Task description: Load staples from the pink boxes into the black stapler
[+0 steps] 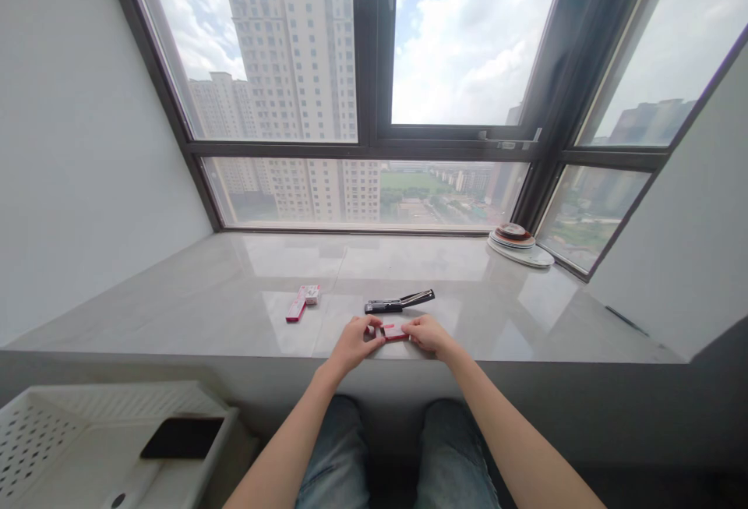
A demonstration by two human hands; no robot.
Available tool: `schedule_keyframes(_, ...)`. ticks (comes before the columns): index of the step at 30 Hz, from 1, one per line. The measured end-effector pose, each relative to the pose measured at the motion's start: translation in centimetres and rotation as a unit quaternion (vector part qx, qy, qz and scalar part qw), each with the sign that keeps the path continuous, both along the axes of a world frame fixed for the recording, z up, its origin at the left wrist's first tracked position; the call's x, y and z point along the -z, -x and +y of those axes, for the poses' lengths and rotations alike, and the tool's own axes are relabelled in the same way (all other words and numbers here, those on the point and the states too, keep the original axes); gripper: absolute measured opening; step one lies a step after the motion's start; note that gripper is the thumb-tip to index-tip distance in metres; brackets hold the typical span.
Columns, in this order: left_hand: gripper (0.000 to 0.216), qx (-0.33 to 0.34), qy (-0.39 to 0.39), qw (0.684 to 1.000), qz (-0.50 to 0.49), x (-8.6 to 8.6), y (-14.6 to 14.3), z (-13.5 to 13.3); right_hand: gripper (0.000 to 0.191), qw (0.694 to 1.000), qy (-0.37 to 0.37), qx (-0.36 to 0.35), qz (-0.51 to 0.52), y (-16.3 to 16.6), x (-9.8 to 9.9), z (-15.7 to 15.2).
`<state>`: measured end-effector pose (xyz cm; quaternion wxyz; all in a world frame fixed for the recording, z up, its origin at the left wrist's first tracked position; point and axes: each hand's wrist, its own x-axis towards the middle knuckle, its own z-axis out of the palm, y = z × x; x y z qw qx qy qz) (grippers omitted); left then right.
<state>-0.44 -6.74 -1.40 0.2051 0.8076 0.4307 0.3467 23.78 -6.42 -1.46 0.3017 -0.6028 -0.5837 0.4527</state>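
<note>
Close to the sill's front edge, my left hand [358, 339] and my right hand [430, 334] hold a small red-and-white staple box [395, 331] between them. The fingers of the left hand pinch its left end, where a small part shows between thumb and fingertips, too small to make out. My right fingers grip the right end. Just beyond the hands lies a black stapler [400, 302], its top swung up and back to the right. To the left, a long pink-and-white box [296, 305] lies beside a smaller white-and-pink box [312, 295], the two touching or nearly so.
The glossy stone windowsill [245, 275] ends at a front edge above my knees. Stacked plates [516, 244] stand in the back right corner, and a thin dark strip [626, 320] lies by the right wall. A white plastic basket [111, 392] holding a black phone-like slab [182, 438] is below left.
</note>
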Motion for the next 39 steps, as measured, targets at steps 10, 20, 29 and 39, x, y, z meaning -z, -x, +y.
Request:
schedule_keyframes(10, 0.050, -0.003, 0.015, 1.000, -0.025, 0.5, 0.6, 0.7, 0.019, 0.971, -0.170, -0.010, -0.167, -1.1, -2.9, 0.4)
schedule_keyframes(20, 0.046, -0.014, 0.011, 1.000, -0.016, 0.0, 1.0, 0.2, 0.014, 0.938, -0.210, -0.174, -0.215, 4.4, -5.8, 4.0)
schedule_keyframes(29, 0.047, -0.020, 0.008, 0.999, -0.036, 0.5, 1.2, 0.4, 0.019, 0.966, -0.213, -0.089, -0.120, -0.6, -4.0, 0.7)
schedule_keyframes(39, 0.046, -0.056, 0.002, 0.998, -0.031, 0.0, 0.8, -0.2, 0.031, 0.977, -0.200, -0.005, -0.067, -3.2, -1.1, -0.7)
